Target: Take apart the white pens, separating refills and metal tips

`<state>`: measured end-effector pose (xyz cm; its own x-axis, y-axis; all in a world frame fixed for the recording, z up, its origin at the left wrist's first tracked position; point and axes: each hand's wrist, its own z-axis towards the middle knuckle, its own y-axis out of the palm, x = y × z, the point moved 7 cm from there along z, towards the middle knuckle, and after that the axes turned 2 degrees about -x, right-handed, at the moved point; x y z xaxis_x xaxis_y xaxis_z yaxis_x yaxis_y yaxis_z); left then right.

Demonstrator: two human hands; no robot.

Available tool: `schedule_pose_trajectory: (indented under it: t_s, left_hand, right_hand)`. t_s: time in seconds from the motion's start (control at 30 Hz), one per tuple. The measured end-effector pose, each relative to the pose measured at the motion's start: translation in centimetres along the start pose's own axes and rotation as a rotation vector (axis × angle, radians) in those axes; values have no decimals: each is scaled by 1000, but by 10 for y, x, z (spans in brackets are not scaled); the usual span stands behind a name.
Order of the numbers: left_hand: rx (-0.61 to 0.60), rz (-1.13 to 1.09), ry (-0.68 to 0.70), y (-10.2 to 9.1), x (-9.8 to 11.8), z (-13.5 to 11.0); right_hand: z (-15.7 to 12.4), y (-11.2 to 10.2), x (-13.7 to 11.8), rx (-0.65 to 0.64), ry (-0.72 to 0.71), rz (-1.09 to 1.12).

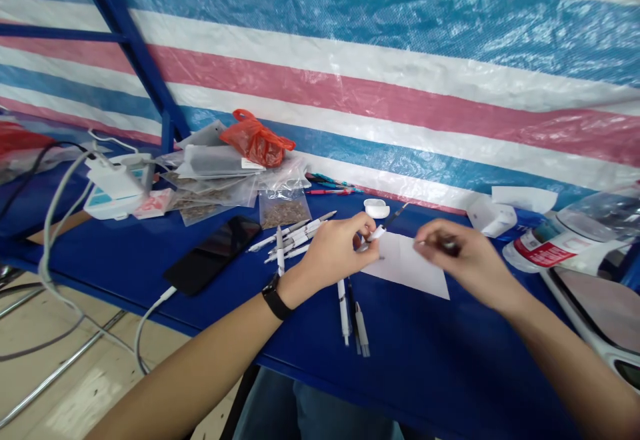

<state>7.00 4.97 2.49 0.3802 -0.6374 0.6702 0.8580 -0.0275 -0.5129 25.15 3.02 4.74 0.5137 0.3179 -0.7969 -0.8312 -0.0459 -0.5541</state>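
Observation:
My left hand [330, 251] pinches a white pen barrel [377, 233] whose dark tip points up and to the right. My right hand [467, 260] is close by, pinching a small dark pen part [449, 247] above a sheet of white paper [407, 268]. Several white pens and pen parts [293, 237] lie in a loose heap left of my left hand. Below it, more pen pieces [353, 317] lie on the blue table top [425, 360], partly hidden by my wrist.
A black phone [213, 255] lies on the table with a white cable. Behind it are a white charger [117, 183], clear plastic bags [215, 183] and an orange bag [256, 139]. A white lidded case [376, 208], a plastic bottle [550, 247] and a flat device [597, 307] stand right. A striped tarp hangs behind.

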Motion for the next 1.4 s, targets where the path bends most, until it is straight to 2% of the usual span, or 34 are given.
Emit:
schedule_pose_trajectory:
  t_s: [0.07,0.1,0.2,0.37,0.67,0.87,1.03,1.4]
  left_hand:
    - [-97,-129,-9,11,8,-5]
    - [-156,-206,-20,17,12,-8]
    - [-282,-382,-58,33,27,-17]
    - [-311,-436,-62,39,37,-22]
    - [-324,-424,-26,40,35,-24]
    - [-316,-426,-35,40,36,-25]
    - [-308,-453,-32,39,38,-24]
    - [-299,-512,-49,36,38,-21]
  right_hand:
    - [-9,-12,6,148,80,391]
    - [-13,-13,7,175,115,540]
    - [-21,-6,2,131,167,768]
    - [-26,1,-3,77,146,762]
    - [-30,7,2,51,182,902]
    - [-31,5,3,79,202,905]
    - [-31,6,4,52,187,936]
    - [-32,21,10,6,211,957]
